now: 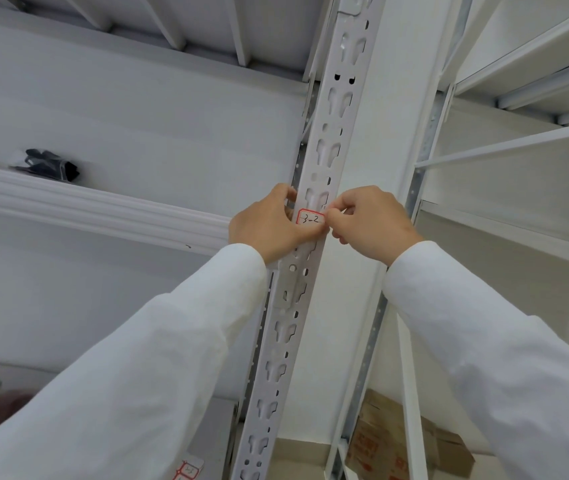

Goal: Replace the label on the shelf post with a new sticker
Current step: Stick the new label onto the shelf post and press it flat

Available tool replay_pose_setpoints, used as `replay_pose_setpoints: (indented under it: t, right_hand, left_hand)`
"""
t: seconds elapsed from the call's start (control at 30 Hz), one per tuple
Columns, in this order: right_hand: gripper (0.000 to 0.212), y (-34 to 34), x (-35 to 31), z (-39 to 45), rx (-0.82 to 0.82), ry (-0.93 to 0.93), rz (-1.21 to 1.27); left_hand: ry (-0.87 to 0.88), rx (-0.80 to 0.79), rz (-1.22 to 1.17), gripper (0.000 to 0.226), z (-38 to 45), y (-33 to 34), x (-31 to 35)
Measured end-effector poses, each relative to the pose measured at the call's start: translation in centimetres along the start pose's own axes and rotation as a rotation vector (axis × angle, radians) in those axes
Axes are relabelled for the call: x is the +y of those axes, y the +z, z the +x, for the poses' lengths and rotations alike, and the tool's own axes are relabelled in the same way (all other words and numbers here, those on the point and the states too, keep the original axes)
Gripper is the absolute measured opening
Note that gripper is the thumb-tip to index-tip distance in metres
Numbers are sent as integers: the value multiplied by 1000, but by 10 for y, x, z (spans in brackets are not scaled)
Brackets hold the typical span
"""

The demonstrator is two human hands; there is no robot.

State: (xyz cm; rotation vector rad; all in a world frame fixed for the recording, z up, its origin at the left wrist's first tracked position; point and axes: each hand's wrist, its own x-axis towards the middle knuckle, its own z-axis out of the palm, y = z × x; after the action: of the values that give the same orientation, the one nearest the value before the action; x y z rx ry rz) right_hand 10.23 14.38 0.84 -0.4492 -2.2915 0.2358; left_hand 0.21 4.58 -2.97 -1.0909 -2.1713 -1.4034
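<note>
White metal shelving fills the bkgd. Right hand (pixel 373 223) fingertips pinch the right edge of the label (pixel 311 219); left hand (pixel 269 223) thumb presses its lower-left corner, other fingers curled round the shelf post (pixel 331 133), tips hidden. Label: small, red-bordered, handwritten "3-2", partly covered, stuck on the post front. Post is perforated w/ keyhole slots. Sticker sheet (pixel 187 470) cut off at bottom edge.

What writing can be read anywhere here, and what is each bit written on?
"3-2": handwritten on the red-bordered label on the shelf post, held between both hands.
Red-bordered sticker sheet at the bottom edge: handwriting too small to read.
Cardboard box low on the right: red print, too blurred to read.
</note>
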Motion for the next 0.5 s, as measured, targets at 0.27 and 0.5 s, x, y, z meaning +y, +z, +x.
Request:
replay_pose_setpoints:
  t: [0.27, 0.5]
  right_hand:
    - [21, -6, -3, -5, -13, 2, 63]
    - [12, 2, 3, -5, 255, -25, 138]
  left_hand:
    - [-25, 26, 22, 57, 0, 3, 4]
    - [-58, -32, -20, 49, 1, -2, 6]
